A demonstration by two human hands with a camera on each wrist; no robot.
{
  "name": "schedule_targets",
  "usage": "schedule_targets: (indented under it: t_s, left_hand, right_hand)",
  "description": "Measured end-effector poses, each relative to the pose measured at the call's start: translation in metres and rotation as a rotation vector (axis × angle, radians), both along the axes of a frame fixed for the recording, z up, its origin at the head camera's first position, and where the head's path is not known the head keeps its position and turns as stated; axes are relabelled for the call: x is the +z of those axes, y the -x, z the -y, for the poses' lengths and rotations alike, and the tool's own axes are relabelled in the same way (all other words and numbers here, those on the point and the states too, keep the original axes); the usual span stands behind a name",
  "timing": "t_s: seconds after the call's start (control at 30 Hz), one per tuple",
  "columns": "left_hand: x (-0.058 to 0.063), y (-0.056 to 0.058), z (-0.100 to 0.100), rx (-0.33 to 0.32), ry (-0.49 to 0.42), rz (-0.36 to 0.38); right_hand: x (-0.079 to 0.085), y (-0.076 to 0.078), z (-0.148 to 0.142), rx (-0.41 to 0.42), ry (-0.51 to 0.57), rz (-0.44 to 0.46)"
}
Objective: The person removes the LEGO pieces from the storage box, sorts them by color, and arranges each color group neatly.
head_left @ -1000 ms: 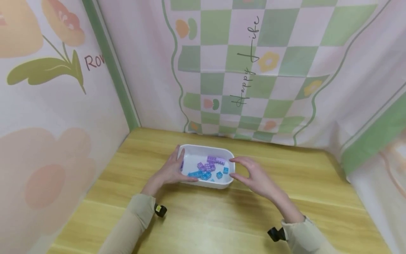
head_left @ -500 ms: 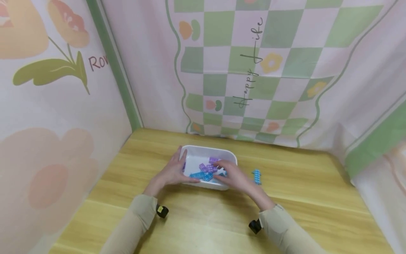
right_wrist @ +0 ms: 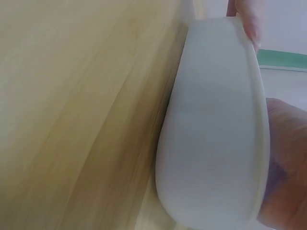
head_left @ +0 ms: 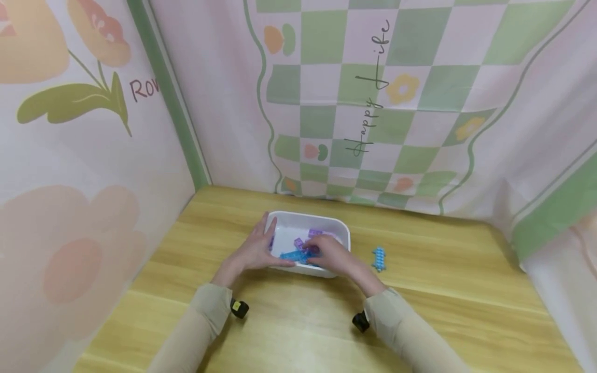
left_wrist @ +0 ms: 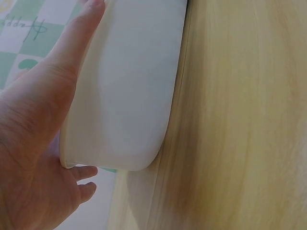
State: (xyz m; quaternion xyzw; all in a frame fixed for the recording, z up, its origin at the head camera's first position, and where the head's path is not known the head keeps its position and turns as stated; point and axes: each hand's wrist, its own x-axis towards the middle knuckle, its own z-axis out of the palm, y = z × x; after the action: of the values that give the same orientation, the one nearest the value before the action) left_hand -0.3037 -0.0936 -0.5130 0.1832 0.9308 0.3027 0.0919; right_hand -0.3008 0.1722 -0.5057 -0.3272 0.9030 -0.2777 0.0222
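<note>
My left hand (head_left: 254, 251) holds the left end of a white plastic bin (head_left: 286, 220), its thumb along the near rim and its fingers at the end wall. In the left wrist view, the thumb lies on the rim and two fingertips show past the corner. My right hand (head_left: 333, 254) reaches over the near right wall into the bin, fingers bent down among toy building bricks. Light blue bricks (head_left: 291, 256) and purple bricks (head_left: 315, 232) lie there. Its fingertips overlap the blue and purple pieces; whether they pinch one I cannot tell. The wall hides the fingers in the right wrist view.
A knobbly light blue piece (head_left: 379, 259) lies on the wooden table (head_left: 443, 290), right of the bin. Behind the table hangs a checked green and white curtain (head_left: 368, 103); a flower-patterned one (head_left: 93, 207) hangs on the left.
My right hand has moved left from the bin's right edge into the bin, down to the bricks. This uncovers the blue piece on the table. My left hand keeps its hold.
</note>
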Motion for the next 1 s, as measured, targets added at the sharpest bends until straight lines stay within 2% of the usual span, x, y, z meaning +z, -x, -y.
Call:
schedule_targets:
  t_s: [0.03, 0.3, 0.5, 0.73, 1.0]
  left_hand:
    - [0.0, 0.0, 0.0, 0.0, 0.0, -0.002]
    - [-0.002, 0.0, 0.001, 0.0, -0.003, -0.012]
    - [-0.002, 0.001, 0.001, -0.007, -0.004, -0.02]
    - [0.0, 0.0, 0.001, -0.015, 0.015, -0.011]
    - [0.001, 0.0, 0.0, -0.011, 0.023, 0.003]
  right_hand:
    - [0.006, -0.001, 0.004, 0.006, -0.027, 0.013]
    - [0.0, 0.008, 0.027, 0.087, -0.039, -0.063]
    - [0.002, 0.012, 0.039, 0.096, -0.085, -0.09]
    - [0.001, 0.014, 0.044, 0.092, -0.141, -0.064]
    - [0.0, 0.015, 0.043, 0.13, -0.188, -0.078]
